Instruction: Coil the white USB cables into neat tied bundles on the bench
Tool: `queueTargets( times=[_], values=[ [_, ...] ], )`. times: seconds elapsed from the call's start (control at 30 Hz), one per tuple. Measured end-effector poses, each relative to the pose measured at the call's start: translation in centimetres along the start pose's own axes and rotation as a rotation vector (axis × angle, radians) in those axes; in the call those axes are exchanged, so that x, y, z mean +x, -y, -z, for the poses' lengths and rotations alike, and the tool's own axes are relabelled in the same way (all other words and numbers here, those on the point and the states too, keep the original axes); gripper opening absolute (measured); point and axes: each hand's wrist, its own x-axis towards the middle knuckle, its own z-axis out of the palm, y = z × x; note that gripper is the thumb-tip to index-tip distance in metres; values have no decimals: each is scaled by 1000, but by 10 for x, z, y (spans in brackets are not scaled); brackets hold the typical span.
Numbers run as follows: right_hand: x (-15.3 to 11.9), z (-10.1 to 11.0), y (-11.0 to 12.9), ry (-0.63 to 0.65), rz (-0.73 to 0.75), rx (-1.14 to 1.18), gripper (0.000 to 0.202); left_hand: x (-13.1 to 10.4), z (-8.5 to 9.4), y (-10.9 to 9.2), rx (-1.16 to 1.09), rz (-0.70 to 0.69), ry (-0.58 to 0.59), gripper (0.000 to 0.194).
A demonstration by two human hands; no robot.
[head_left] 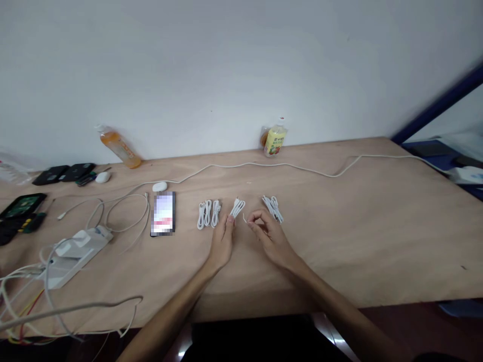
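Note:
My left hand (222,240) is closed around a folded white cable (238,206), whose looped end sticks out past the fingers. To its right, my right hand (267,234) pinches a short, thin white strip (244,218) between thumb and index finger. The strip looks like a twist tie and is apart from the cable's visible loops. Several bundled white cables (208,213) lie side by side left of my left hand. Another group of bundled white cables (273,207) rests just beyond my right hand, which partly hides it.
A phone (163,213) and a white earbud case (159,186) lie to the left. Farther left is a white power strip (77,254) with tangled cords. A long white cord (302,168) crosses behind. An orange-drink bottle (118,146) and a yellow-labelled bottle (275,138) stand by the wall.

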Motion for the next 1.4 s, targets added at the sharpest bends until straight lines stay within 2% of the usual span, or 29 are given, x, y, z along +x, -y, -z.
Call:
queueTargets(
  times=[0.13,0.33,0.57,0.77,0.97,1.13,1.3,1.4],
  values=[
    [3,-3,3,-4,124,-32,8,1,-2,0,-96,33,56,68],
    [1,-7,-9,-48,250,-202,12,2,-3,0,-157,63,118,69],
    [-3,-8,-18,-119,344,-369,18,1,-5,4,-207,97,161,67],
    [-3,-8,-21,-165,422,-424,17,1,-5,2,-225,101,171,66],
    [-2,-7,-25,-157,419,-439,17,1,-7,6,-259,116,149,66],
    [-1,-6,-27,-176,484,-457,18,1,-8,6,-287,126,131,65],
    [-2,-4,-28,-168,426,-464,19,1,-10,11,-356,166,133,64],
    [-2,-4,-28,-166,445,-469,19,0,-11,12,-423,203,142,63]
  ],
)
